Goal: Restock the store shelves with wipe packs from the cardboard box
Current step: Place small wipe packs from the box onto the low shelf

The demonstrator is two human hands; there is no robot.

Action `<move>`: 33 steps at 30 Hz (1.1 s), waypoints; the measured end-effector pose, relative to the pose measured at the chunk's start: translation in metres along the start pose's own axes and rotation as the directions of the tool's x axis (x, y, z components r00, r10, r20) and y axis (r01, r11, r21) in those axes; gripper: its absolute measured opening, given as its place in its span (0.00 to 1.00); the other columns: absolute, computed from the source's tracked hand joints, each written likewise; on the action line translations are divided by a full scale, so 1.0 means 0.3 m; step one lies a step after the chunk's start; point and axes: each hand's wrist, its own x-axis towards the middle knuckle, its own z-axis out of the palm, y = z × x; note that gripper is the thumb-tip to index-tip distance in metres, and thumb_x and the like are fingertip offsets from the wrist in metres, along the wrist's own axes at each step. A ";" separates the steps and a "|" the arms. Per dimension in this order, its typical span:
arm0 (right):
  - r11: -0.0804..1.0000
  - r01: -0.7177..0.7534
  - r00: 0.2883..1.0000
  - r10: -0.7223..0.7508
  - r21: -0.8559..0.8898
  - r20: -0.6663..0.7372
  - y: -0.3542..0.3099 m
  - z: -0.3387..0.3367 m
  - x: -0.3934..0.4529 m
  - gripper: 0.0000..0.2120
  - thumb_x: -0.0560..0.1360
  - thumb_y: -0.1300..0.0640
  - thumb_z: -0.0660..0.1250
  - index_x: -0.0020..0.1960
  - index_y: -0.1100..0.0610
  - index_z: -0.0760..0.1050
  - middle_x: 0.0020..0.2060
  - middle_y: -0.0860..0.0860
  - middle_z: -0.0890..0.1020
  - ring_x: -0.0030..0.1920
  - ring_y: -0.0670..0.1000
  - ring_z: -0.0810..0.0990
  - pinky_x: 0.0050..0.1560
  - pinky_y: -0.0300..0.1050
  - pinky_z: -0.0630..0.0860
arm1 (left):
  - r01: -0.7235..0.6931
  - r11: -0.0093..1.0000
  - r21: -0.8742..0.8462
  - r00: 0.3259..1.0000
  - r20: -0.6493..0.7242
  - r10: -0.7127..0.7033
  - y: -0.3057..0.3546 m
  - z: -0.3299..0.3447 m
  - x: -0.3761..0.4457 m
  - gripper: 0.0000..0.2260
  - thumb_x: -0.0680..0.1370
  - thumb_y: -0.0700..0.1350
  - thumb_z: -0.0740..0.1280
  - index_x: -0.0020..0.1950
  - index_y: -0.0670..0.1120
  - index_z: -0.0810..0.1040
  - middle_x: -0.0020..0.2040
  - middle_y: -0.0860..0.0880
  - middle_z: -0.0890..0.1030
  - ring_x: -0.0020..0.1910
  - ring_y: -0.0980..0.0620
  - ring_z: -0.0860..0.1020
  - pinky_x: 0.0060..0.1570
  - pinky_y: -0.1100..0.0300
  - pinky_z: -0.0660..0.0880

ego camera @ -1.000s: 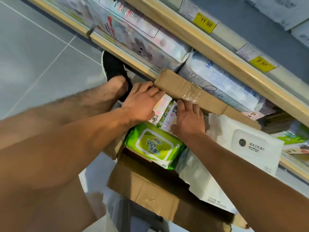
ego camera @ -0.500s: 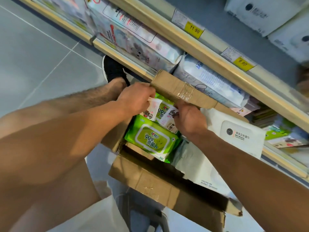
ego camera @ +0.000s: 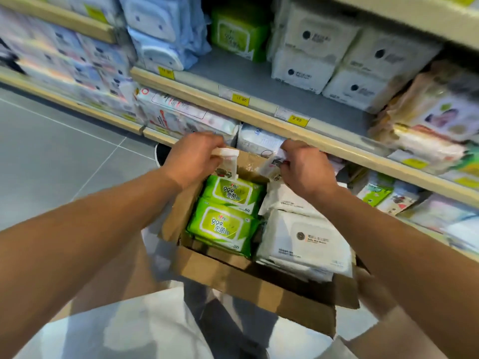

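The cardboard box [ego camera: 259, 286] stands open just in front of the shelves, and I take it as the landmark. At its far edge both hands are lifted above the opening. The left hand [ego camera: 193, 158] pinches a small pale wipe pack [ego camera: 228, 161] by its top end, so the pack hangs down with its long axis nearly upright over the far left corner of the box. The right hand [ego camera: 304, 168] pinches a second small pack [ego camera: 272, 165] in the same way over the far middle of the box; this one is tilted and partly hidden by the fingers, so I cannot tell its full shape. Both grips are pressed together on the packs, not spread. Inside the box, on its left side, lie two green packs [ego camera: 225, 211] flat, and on its right side lie white packs [ego camera: 305, 239]. Beyond the far edge of the box and above it runs the middle shelf [ego camera: 272, 89] with a bare grey part between stacked goods. I judge that the next move goes up and away from the box toward this bare part, and both hands seem about equally near to it.
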 end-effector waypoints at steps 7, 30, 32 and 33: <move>0.995 -0.093 0.990 0.090 -0.025 -0.106 0.213 -0.200 -0.132 0.07 0.71 0.62 0.62 0.49 0.56 0.71 0.46 0.57 0.79 0.45 0.63 0.78 0.36 0.47 0.68 | -0.114 0.993 -0.008 0.990 -0.084 0.113 0.295 -0.029 0.103 0.08 0.71 0.44 0.72 0.49 0.48 0.79 0.47 0.47 0.81 0.48 0.42 0.78 0.45 0.48 0.75; 0.833 -0.551 0.833 0.545 -0.047 -0.093 1.147 -0.040 -0.545 0.12 0.72 0.63 0.66 0.56 0.58 0.76 0.51 0.58 0.80 0.49 0.63 0.77 0.43 0.53 0.78 | -0.383 0.912 -0.148 0.892 0.197 0.407 1.001 0.653 0.403 0.09 0.70 0.42 0.71 0.49 0.49 0.79 0.47 0.49 0.80 0.47 0.45 0.77 0.45 0.51 0.75; 0.831 -0.552 0.833 0.546 -0.067 -0.094 1.201 0.016 -0.544 0.11 0.72 0.64 0.65 0.55 0.58 0.76 0.49 0.58 0.80 0.47 0.63 0.77 0.43 0.54 0.78 | -0.416 0.899 -0.139 0.870 0.226 0.437 1.017 0.719 0.420 0.09 0.70 0.42 0.71 0.49 0.48 0.79 0.46 0.49 0.79 0.47 0.44 0.77 0.43 0.50 0.75; 0.831 -0.552 0.833 0.545 -0.071 -0.098 1.226 0.043 -0.542 0.11 0.72 0.64 0.65 0.54 0.58 0.76 0.48 0.58 0.80 0.47 0.63 0.77 0.42 0.54 0.77 | -0.429 0.894 -0.130 0.861 0.240 0.448 1.025 0.749 0.430 0.08 0.70 0.41 0.70 0.48 0.48 0.79 0.46 0.49 0.79 0.48 0.44 0.77 0.42 0.50 0.75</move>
